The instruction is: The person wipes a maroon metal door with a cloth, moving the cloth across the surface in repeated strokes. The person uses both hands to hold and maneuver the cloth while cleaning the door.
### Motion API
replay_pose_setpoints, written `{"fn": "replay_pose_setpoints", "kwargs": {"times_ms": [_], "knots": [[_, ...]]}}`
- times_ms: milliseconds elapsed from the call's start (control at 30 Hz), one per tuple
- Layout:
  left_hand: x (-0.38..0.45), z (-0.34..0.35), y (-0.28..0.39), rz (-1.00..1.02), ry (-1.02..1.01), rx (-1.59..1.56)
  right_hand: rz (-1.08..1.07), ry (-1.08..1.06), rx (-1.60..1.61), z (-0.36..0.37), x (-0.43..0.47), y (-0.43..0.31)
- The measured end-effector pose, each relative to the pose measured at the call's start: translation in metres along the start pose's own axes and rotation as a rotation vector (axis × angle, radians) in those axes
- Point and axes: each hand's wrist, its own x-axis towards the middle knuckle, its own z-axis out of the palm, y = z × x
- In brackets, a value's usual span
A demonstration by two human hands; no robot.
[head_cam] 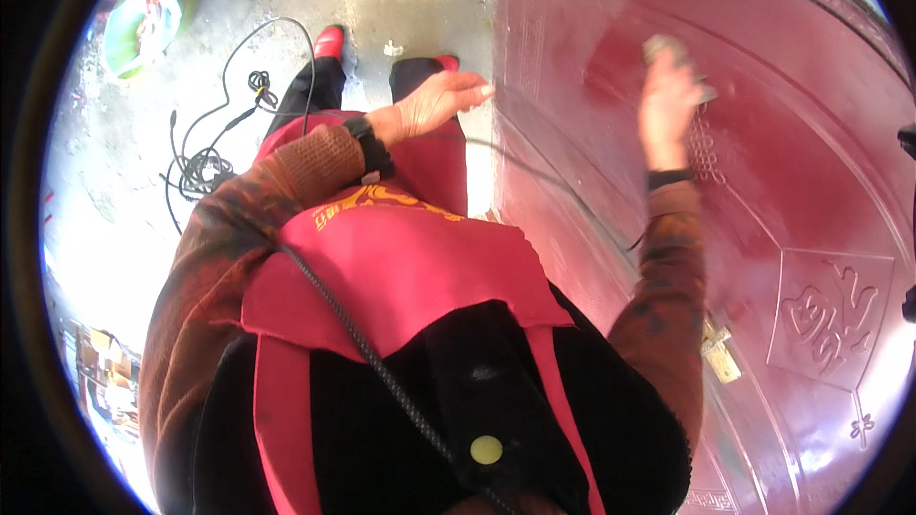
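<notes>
My right hand is blurred and reaches out to a dark red door with raised patterns. It grips a greyish wiping cloth, which appears to be against the door's surface. Some of the cloth is hidden behind my fingers. My left hand hangs in front of my red apron, palm down and holding nothing, with its fingertips near the door's side edge. Below my right forearm, a brass-coloured lock plate is fixed to the door.
Black cables lie coiled on the concrete floor to my left. A green-rimmed basin with things in it stands at the upper left. Assorted boxes are at the lower left. A dark cord runs across my chest.
</notes>
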Motion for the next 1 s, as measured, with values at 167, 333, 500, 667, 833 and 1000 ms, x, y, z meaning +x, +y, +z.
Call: {"fn": "replay_pose_setpoints", "kwargs": {"times_ms": [167,333,500,667,833,1000], "knots": [[-0.009,-0.025,-0.001,-0.054,0.064,0.016,-0.393,-0.266,0.618,0.038,-0.104,-0.119],[-0.001,-0.009,0.013,-0.052,-0.01,0.051,0.27,-0.094,0.352,-0.001,-0.053,0.024],[-0.003,0.018,0.011,-0.052,-0.065,0.072,0.448,0.092,0.232,-0.022,-0.057,0.077],[-0.006,-0.003,0.008,-0.086,-0.059,0.123,-0.069,-0.477,0.575,-0.008,-0.159,-0.092],[-0.003,0.006,0.015,-0.111,-0.081,0.153,0.366,-0.286,0.594,-0.02,-0.184,-0.037],[-0.004,0.037,0.013,-0.033,-0.181,0.143,0.726,0.387,0.175,-0.062,-0.191,0.12]]}}
